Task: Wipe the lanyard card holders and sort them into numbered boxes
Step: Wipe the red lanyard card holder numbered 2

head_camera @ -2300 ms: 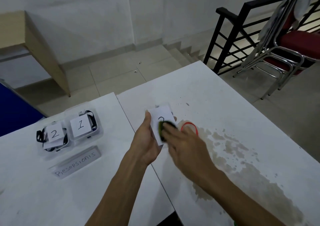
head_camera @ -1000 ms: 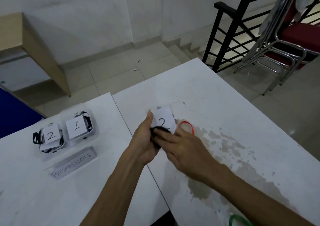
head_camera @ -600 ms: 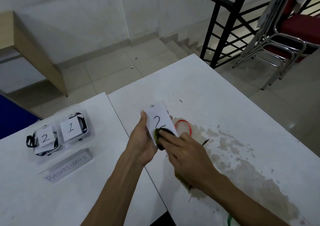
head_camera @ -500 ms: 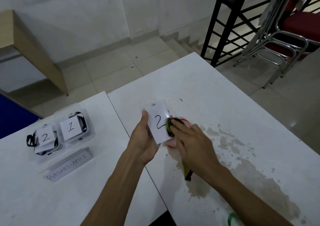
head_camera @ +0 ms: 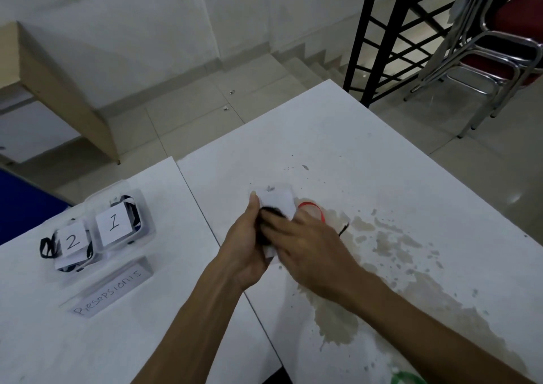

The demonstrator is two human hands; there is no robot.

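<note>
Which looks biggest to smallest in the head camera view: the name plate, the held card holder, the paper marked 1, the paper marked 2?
1. name plate
2. card holder, partly hidden by hands, so unsure
3. paper marked 1
4. paper marked 2
</note>
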